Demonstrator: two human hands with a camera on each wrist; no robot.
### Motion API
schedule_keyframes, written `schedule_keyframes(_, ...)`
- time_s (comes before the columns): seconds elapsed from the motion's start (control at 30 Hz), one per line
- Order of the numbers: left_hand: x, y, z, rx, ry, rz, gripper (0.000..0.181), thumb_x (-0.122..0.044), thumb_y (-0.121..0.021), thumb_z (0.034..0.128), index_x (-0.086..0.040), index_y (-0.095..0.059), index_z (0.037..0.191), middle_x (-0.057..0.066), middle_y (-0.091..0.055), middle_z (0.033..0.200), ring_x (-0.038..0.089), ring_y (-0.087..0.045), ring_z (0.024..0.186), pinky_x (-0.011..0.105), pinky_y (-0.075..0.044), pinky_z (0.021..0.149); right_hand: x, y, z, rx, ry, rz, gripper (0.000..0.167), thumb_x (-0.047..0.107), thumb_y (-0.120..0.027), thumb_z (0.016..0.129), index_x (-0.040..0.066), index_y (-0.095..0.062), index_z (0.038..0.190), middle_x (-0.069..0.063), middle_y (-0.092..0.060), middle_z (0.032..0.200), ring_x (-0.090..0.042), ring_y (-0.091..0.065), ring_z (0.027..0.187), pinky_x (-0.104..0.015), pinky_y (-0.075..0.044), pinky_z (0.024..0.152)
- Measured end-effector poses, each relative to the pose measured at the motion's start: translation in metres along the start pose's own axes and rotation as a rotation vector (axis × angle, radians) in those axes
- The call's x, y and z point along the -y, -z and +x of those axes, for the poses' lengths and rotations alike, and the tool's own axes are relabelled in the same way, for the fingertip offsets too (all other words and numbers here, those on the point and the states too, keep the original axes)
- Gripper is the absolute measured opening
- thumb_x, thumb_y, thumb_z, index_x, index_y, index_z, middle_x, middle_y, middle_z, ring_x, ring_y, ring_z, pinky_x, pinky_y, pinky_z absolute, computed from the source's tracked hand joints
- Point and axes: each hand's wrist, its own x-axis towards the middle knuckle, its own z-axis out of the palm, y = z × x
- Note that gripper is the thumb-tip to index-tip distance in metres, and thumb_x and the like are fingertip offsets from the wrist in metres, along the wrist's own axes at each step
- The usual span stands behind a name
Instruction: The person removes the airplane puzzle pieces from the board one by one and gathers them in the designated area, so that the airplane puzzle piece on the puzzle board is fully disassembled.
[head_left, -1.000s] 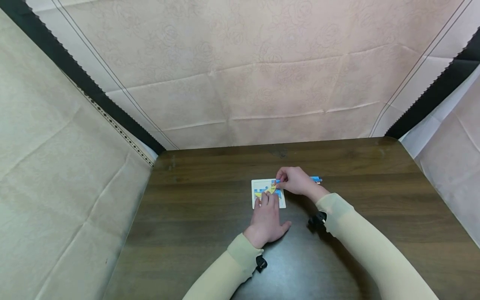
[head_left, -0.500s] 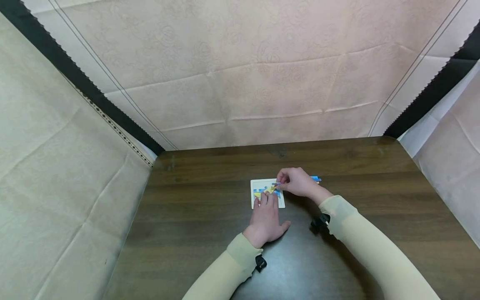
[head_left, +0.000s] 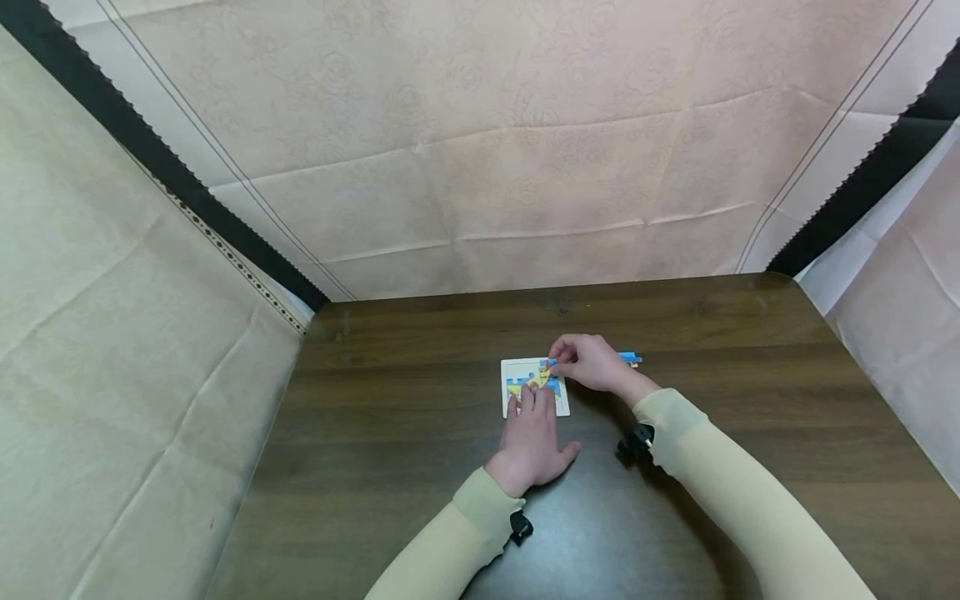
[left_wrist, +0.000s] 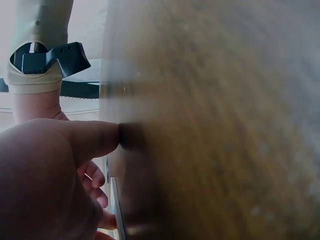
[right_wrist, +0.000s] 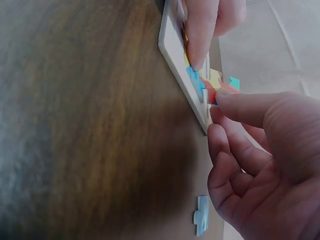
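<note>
A white-rimmed jigsaw board [head_left: 511,367] with a yellow and blue picture lies on the table in the head view. My left hand [head_left: 528,442] rests its extended fingers on the near part of it, thumb spread to the side. Over the board's far right corner, my right hand [head_left: 591,363] pinches a jigsaw piece between thumb and index finger. In the right wrist view that jigsaw piece [right_wrist: 215,81] shows red, yellow and blue, tilted at the board's edge. Whether it is seated there I cannot tell. The left wrist view shows mostly my left hand [left_wrist: 45,175] and blurred wood.
Loose blue jigsaw pieces [head_left: 631,358] lie just right of the board, partly behind my right hand; the right wrist view shows one blue piece [right_wrist: 201,216]. Brown wooden table [head_left: 405,400] surrounds the board. Pale cloth [head_left: 525,167] hangs behind it and at both sides.
Half a second ago the pinched piece was tipped more edge-on; now its blue face shows again and my right hand has shifted slightly left. My left hand stays in place.
</note>
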Motion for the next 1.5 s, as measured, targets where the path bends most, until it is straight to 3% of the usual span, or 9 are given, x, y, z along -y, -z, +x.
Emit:
schedule_keyframes(0.53,0.001,-0.001,-0.001,-0.016,-0.006,-0.030,0.097,-0.072,-0.053,0.1008,-0.005,-0.030,0.167,0.019,-0.035,0.169,0.037,-0.032,0.155,0.055,-0.030,0.125,0.001,-0.001,0.003,0.002,-0.018,0.005,0.014,0.019,-0.080,0.099,0.012,-0.076,0.110,0.000,-0.073,0.095,-0.020,-0.066,0.086,-0.042,-0.057,0.085)
schedule_keyframes(0.83,0.001,-0.003,0.001,0.003,0.011,0.007,0.100,-0.075,-0.050,0.1004,-0.005,-0.028,0.168,0.018,-0.034,0.169,0.038,-0.030,0.157,0.054,-0.029,0.125,-0.004,-0.003,0.000,-0.026,-0.004,0.037,0.013,0.020,-0.080,0.099,0.015,-0.076,0.110,0.001,-0.073,0.097,-0.020,-0.066,0.089,-0.043,-0.057,0.088)
schedule_keyframes(1.07,0.001,-0.002,0.000,-0.013,-0.001,-0.005,0.098,-0.073,-0.051,0.1009,-0.004,-0.031,0.167,0.020,-0.036,0.168,0.039,-0.031,0.156,0.055,-0.030,0.125,-0.014,-0.004,-0.006,-0.089,0.058,0.091,0.011,0.020,-0.079,0.100,0.017,-0.076,0.110,0.004,-0.075,0.097,-0.019,-0.068,0.091,-0.042,-0.056,0.088)
schedule_keyframes(1.27,-0.001,-0.001,0.001,-0.027,-0.004,0.009,0.097,-0.073,-0.051,0.1007,-0.003,-0.033,0.166,0.020,-0.038,0.167,0.039,-0.033,0.155,0.054,-0.032,0.124,-0.022,0.003,-0.019,-0.164,0.033,0.173,0.014,0.025,-0.078,0.101,0.017,-0.077,0.113,0.003,-0.076,0.097,-0.022,-0.066,0.089,-0.038,-0.055,0.082)
schedule_keyframes(1.5,-0.002,-0.005,0.003,-0.003,0.016,0.042,0.100,-0.077,-0.047,0.1003,-0.005,-0.030,0.168,0.019,-0.035,0.169,0.039,-0.029,0.157,0.053,-0.029,0.125,-0.041,0.022,-0.038,-0.217,0.005,0.266,0.020,0.026,-0.077,0.102,0.013,-0.078,0.117,-0.004,-0.077,0.102,-0.026,-0.067,0.089,-0.034,-0.057,0.074)
